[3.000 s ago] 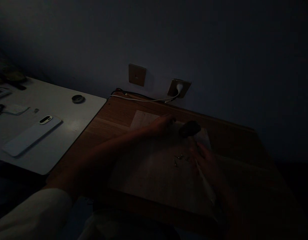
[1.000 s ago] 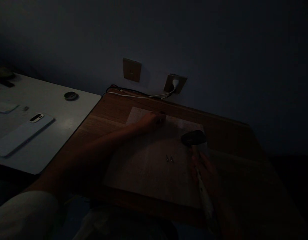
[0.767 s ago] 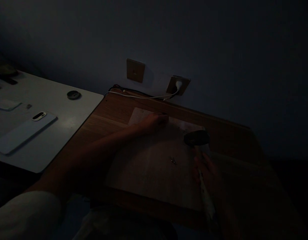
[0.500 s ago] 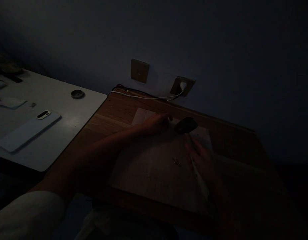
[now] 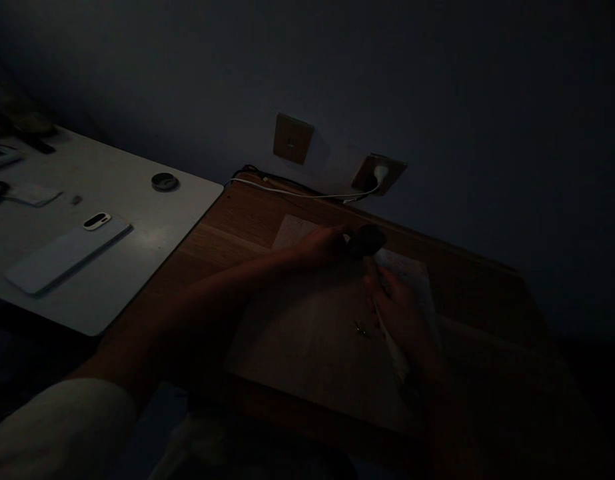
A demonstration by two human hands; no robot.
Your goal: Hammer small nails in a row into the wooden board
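In dim light, my right hand (image 5: 400, 307) is wrapped round the pale handle of a hammer (image 5: 370, 240) with a dark, thick head. That head is beside the fingertips of my left hand (image 5: 324, 245), near the far edge of a flat wooden board (image 5: 297, 340). My left fingers are curled together; whatever they pinch is hidden by the hammer head and the dark. Several small shiny pieces that look like nails or screws (image 5: 360, 328) lie on the board, left of my right hand.
The board lies on a brown wooden table (image 5: 237, 213). At left, a white table (image 5: 137, 267) holds a pale phone (image 5: 70, 257) and a small round tin or lid (image 5: 164, 181). Cables (image 5: 297, 195) run along the wall to a socket with a white plug (image 5: 380, 175).
The hammer head has moved left and closer to my left fingers, my right hand moving with it. My left hand stays near the board's far edge. The whole view has shifted slightly.
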